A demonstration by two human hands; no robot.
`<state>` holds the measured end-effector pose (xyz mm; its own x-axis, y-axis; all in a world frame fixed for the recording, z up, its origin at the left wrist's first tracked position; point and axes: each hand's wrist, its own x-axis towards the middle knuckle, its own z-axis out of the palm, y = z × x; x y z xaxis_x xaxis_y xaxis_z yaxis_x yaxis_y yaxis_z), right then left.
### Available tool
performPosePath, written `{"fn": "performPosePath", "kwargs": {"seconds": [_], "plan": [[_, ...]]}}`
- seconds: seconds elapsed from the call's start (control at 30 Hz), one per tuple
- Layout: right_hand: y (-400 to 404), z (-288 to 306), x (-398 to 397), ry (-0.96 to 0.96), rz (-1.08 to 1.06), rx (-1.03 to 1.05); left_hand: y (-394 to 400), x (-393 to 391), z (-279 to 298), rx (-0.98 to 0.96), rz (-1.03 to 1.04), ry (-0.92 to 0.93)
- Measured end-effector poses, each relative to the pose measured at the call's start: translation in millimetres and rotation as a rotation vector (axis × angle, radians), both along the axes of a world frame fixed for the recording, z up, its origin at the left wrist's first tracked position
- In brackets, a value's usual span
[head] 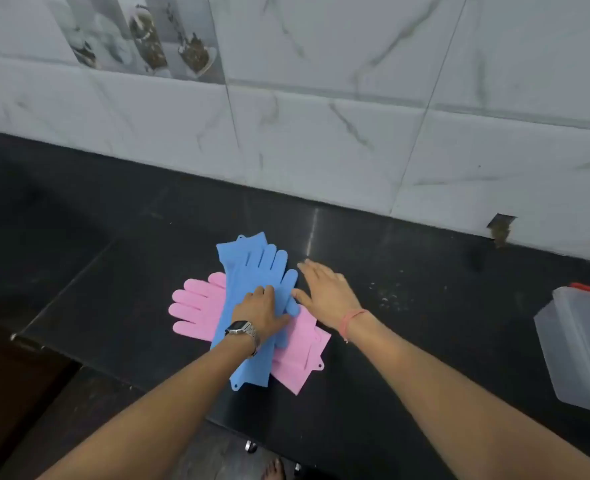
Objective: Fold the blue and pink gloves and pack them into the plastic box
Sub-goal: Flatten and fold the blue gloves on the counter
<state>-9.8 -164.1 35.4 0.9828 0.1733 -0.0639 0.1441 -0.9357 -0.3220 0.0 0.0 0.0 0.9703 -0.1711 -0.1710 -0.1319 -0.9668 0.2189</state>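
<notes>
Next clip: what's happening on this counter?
A person is working a pile of gloves on the black counter. The left hand presses on the blue gloves, which lie across the pink gloves. The right hand hovers open beside them. The plastic box sits at the right, nothing packed yet.

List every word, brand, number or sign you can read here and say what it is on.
None can be read.
Wristwatch face: too small and blurred.
Plastic box: no label visible.
Blue gloves, pink gloves: no print visible.
Wall tile picture: no text.
</notes>
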Motion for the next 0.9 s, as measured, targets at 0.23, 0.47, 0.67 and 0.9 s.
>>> {"fn": "performPosePath", "kwargs": {"seconds": [0.23, 0.47, 0.67, 0.9], "plan": [[30, -29, -26, 0.215, 0.001, 0.119, 2, -7, -1, 0.017, 0.007, 0.036], [41, -36, -39, 0.246, -0.181, 0.413, 7, -7, -1, -0.069, 0.017, -0.025], [36, -33, -39, 0.377, -0.289, 0.712, 3, -5, 13, -0.164, -0.027, -0.144], [16, -22, -55, 0.393, -0.269, 0.959, -20, -10, 22, -0.312, -0.077, -0.153]]}}
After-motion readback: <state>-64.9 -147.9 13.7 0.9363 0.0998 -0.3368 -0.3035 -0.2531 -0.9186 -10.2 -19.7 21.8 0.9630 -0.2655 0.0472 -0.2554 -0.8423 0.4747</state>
